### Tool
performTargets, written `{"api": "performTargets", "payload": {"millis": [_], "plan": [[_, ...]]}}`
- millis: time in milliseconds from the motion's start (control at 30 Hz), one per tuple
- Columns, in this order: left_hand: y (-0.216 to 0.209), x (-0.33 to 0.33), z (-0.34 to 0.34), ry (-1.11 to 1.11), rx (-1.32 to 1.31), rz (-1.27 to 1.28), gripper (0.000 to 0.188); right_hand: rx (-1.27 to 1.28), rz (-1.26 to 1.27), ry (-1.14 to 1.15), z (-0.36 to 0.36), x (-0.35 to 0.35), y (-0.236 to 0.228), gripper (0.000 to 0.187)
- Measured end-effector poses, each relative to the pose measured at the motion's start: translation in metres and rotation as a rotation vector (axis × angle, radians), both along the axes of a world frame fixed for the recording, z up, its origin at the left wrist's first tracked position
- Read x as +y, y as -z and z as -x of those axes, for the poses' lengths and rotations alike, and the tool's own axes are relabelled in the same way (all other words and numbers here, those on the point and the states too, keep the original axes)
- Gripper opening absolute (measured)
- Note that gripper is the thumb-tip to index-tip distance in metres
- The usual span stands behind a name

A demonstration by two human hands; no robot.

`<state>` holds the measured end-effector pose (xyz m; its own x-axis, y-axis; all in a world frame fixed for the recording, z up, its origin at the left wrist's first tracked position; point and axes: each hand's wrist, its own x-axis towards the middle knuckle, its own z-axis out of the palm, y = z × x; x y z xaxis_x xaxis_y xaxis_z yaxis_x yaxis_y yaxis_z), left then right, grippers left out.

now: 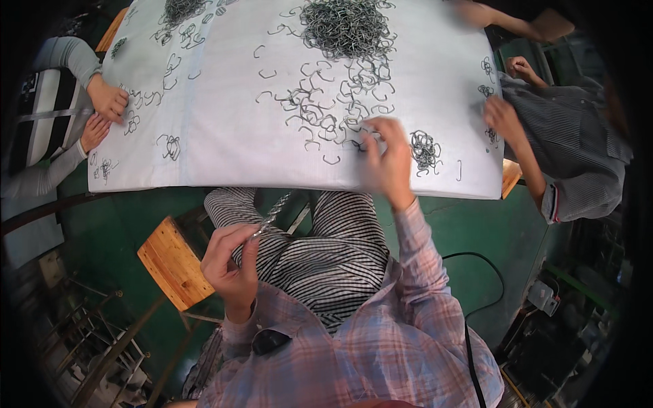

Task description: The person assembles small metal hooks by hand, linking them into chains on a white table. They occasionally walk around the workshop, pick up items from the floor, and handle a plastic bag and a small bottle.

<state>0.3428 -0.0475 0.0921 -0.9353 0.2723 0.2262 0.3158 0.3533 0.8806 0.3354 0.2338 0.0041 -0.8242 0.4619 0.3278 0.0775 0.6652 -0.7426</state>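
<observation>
My left hand is closed at the left, in front of the table edge and over my lap. Between its thumb and fingers it grips a row of C-shaped wire rings, nested close together and slanting up to the right. My right hand is over the near part of the white table, its fingers bent and smeared by motion. Its fingertips are beside loose C-shaped wire rings spread across the cloth. Whether it pinches one of them cannot be made out. Right of this hand lies a small heap of rings.
A large pile of wire rings lies at the far middle of the white-covered table. Other people's hands work at the left edge, and another person's hand at the right. A wooden stool stands left of me.
</observation>
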Motion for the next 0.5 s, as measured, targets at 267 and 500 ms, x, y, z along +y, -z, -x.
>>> {"api": "performTargets", "payload": {"millis": [267,500], "plan": [[-0.001,0.008,0.003,-0.047,0.027,-0.019,0.016,-0.188,-0.169,0.292,0.051,0.088,0.033,0.01],[0.002,0.003,0.006,-0.08,0.032,-0.035,0.015,-0.484,-0.239,0.109,0.083,0.095,0.026,0.016]]}}
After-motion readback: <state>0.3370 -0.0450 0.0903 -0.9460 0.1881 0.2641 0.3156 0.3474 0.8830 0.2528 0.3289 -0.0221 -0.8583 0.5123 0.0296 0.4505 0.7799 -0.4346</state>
